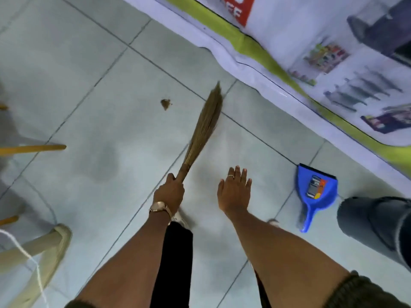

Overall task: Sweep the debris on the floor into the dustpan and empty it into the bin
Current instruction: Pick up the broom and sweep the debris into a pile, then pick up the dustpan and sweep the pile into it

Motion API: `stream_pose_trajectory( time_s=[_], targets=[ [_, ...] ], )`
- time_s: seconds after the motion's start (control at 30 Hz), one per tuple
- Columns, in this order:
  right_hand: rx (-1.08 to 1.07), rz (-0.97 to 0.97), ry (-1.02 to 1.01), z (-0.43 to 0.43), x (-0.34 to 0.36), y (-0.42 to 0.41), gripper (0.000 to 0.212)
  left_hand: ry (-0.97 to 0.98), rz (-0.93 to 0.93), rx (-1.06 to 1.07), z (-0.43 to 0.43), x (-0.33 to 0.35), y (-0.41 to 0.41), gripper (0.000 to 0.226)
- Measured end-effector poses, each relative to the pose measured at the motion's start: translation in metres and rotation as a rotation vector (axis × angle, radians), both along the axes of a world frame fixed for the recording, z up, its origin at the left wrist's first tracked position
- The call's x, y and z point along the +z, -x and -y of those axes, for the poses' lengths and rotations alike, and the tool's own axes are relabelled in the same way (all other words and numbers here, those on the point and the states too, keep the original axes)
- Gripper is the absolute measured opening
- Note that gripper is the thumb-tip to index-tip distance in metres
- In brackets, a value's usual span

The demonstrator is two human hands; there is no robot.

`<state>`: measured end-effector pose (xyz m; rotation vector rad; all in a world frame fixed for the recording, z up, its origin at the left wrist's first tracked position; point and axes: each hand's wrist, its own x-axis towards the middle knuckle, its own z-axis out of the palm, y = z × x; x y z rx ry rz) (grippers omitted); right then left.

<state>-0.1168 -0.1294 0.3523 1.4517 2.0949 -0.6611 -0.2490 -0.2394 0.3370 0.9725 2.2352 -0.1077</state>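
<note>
My left hand [170,191] grips the bound end of a short straw broom [205,125], whose bristles point up and away, their tip near a tile seam. A small brown clump of debris [166,104] lies on the pale tiled floor to the left of the bristles, apart from them. My right hand [234,189] hovers flat with fingers spread and holds nothing. A blue dustpan [315,192] lies on the floor to the right of that hand, handle toward me. A dark grey bin [375,223] stands at the right edge beside the dustpan.
A printed banner [311,52] with a green stripe lies along the floor at the upper right. Wooden furniture legs [33,148] and a pale stool leg [44,247] stand at the left. A white cord [26,256] hangs near the lower left.
</note>
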Motion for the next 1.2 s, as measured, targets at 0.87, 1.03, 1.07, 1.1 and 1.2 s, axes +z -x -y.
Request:
stream_pose_trajectory(
  time_s=[0.87,1.03,1.07,1.1,1.2],
  targets=[
    [-0.878,0.199,0.074,-0.124,-0.333,-0.41,0.054,-0.148,0.16,-0.154,-0.14,-0.306,-0.325,0.054],
    [-1.032,0.057,-0.033,-0.123,-0.33,-0.403,0.036,-0.191,0.132,-0.121,-0.134,-0.304,-0.309,0.035],
    [-1.043,0.034,-0.03,-0.121,-0.32,-0.399,0.035,-0.198,0.125,-0.095,-0.134,-0.296,-0.306,0.032],
    [-1.035,0.026,-0.025,-0.12,-0.302,-0.391,0.035,-0.204,0.112,-0.056,-0.135,-0.28,-0.3,0.031],
    [-0.983,0.016,-0.006,-0.113,-0.246,-0.367,0.035,-0.201,0.094,0.037,-0.137,-0.22,-0.285,0.028]
  ],
)
